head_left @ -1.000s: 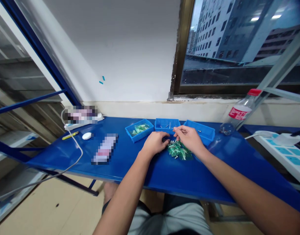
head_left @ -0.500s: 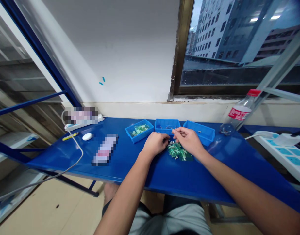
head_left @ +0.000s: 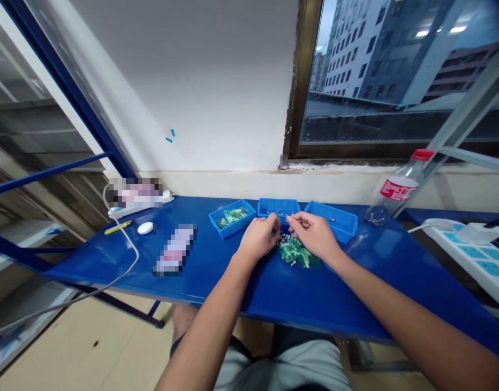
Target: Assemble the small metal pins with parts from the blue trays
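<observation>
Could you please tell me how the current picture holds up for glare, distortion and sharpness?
Head view: ceiling-type lights reflect in the window; soft sheen on the blue table; wide-angle stretch toward the edges, forearms elongated; small parts in the green pile too small to make out clearly; phone-like shape pixelated.

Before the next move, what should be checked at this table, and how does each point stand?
1. Left hand near the pile: ok.
2. Pile of one kind only: not ok, green and metal pieces mixed.
3. Right hand gripping a piece: cannot tell, fingertips too small.
4. Left bin open at the top: ok, green pieces inside.
5. Bottle capped and away from both hands: ok.
6. Cable away from both hands: ok.
</observation>
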`<action>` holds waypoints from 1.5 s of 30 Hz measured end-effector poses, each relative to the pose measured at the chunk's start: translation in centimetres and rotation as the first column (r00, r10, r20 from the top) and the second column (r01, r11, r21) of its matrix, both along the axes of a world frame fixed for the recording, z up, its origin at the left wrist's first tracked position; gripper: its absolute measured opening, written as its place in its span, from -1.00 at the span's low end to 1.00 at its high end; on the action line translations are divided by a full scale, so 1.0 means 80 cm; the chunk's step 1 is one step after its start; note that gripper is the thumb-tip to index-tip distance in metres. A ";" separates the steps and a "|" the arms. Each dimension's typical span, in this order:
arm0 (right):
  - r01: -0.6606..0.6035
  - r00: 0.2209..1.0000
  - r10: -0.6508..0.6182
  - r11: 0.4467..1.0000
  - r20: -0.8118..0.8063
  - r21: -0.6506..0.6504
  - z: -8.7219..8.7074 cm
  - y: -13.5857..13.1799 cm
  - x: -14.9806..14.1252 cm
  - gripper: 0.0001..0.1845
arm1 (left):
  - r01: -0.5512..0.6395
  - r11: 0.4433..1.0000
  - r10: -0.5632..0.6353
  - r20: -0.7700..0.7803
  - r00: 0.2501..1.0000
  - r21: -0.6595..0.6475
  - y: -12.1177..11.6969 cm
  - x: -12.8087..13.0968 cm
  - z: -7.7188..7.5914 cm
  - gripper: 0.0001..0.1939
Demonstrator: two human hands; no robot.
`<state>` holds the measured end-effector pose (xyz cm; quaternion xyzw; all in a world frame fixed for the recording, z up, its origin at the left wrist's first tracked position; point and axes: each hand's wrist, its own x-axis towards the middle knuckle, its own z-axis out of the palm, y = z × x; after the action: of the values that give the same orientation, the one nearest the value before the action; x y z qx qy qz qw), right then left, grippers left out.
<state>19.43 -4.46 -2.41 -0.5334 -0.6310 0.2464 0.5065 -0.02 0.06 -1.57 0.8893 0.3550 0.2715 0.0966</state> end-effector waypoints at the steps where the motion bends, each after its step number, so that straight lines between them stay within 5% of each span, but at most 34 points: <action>1: 0.005 1.000 -0.005 1.000 0.010 0.010 0.000 0.000 0.000 -0.59 | -0.001 1.000 0.001 0.038 0.999 -0.010 0.000 0.000 -0.001 -0.80; 11: -0.029 0.949 -0.070 0.952 0.308 0.305 0.005 -0.002 0.002 -0.82 | 0.141 0.983 -0.083 0.412 0.907 -0.113 0.000 0.003 0.002 -0.86; 17: -0.061 0.927 -0.051 0.957 0.372 0.284 0.006 -0.002 0.003 -0.83 | 0.182 0.966 -0.061 0.521 0.851 -0.184 -0.003 0.005 0.007 -0.81; 27: -0.059 0.952 -0.008 0.976 0.305 0.209 0.006 -0.004 0.000 -0.77 | 0.368 0.850 0.028 0.729 0.684 -0.378 0.001 0.010 0.000 -0.65; 31: -0.025 0.960 -0.040 0.974 0.278 0.225 0.010 -0.009 -0.004 -0.63 | 0.265 0.917 0.004 0.669 0.744 -0.300 -0.004 0.009 0.007 -0.58; 36: 0.029 0.960 -0.089 0.975 0.265 0.222 0.011 -0.010 -0.002 -0.89 | 0.197 0.923 -0.011 0.488 0.873 -0.332 -0.014 0.004 0.013 -0.60; 45: -0.060 0.956 -0.005 0.975 0.293 0.213 0.011 -0.004 0.001 -0.83 | 0.205 0.922 0.029 0.588 0.808 -0.328 0.000 0.008 0.000 -0.85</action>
<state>19.49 -4.80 -1.54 -0.4961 -0.7295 0.1007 0.4599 0.58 0.07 -1.61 0.7437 0.3110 0.4522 0.3817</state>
